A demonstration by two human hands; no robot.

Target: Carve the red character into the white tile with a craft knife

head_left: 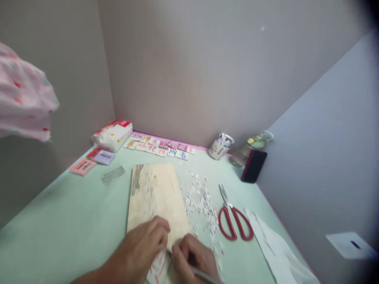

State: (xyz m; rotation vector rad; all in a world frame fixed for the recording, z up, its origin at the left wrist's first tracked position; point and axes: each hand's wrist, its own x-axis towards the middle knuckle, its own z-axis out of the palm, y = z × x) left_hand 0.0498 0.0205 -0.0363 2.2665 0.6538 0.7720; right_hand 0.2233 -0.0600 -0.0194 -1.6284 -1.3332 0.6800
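Observation:
A white piece with red lines drawn on it (160, 268) rests on a wooden board (161, 185) near the bottom of the view. My left hand (145, 244) is closed, fingers curled, pressing the far end of this piece against the board. In my closed right hand (194, 256) is a slim, grey-handled carving knife (205, 275), with its thin dark tip at the piece's right edge. The fingers partly cover the piece and most of the knife. Small white and reddish shavings (204, 201) lie scattered right of the board.
Red-handled scissors (227, 223) and white paper (271, 240) lie to the right. Behind stand a phone (254, 166), a glass jug (245, 148) and a patterned can (219, 148). Lettered cards (156, 146), a tissue pack (114, 134) and flat packets (83, 166) are at the back left.

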